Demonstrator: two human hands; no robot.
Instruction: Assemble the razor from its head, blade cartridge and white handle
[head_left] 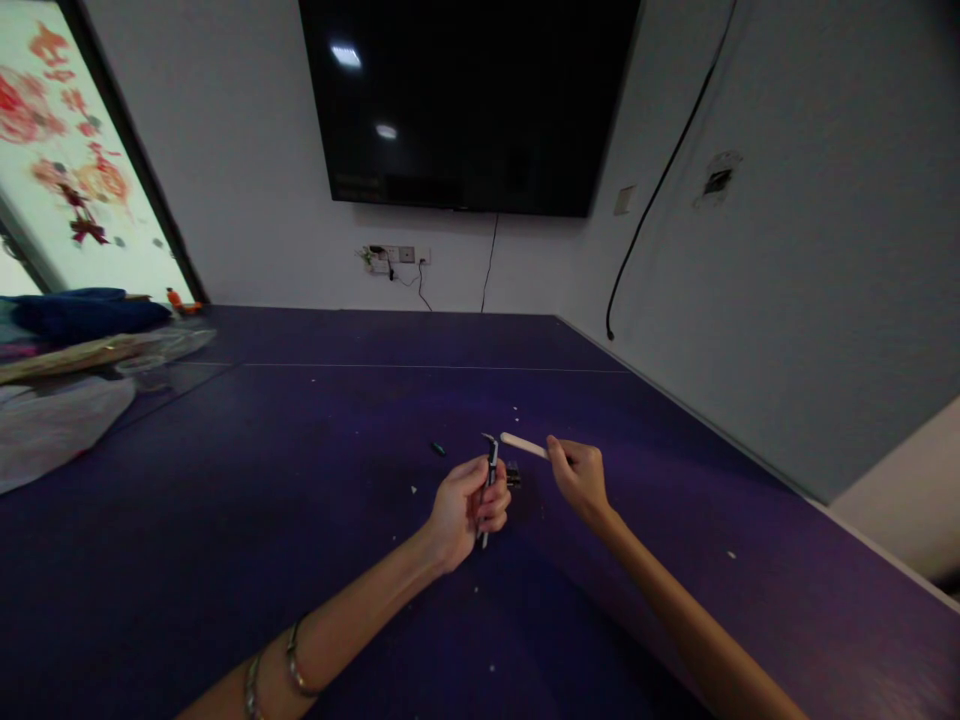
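My left hand [465, 505] is closed around a slim black-and-silver tool [492, 455] with a hooked metal tip, held nearly upright. Whether it is tweezers or a pick I cannot tell. To the right, my right hand [579, 474] pinches a flat wooden craft stick [525, 444] with a rounded end. That end points left, close to the tool's bent tip; I cannot tell if they touch. Just behind my left fingers lies a small dark object [513, 476], partly hidden. A short dark green cap-like piece [438, 448] rests on the purple surface [337, 560] beyond my left hand.
Small white scraps are scattered over the surface. Dark blue cloth [90, 314] and clear plastic wrapping [67, 425] are piled at the left edge. A black cable [667, 170] hangs along the right wall. A large screen [472, 100] is mounted above wall sockets [397, 255].
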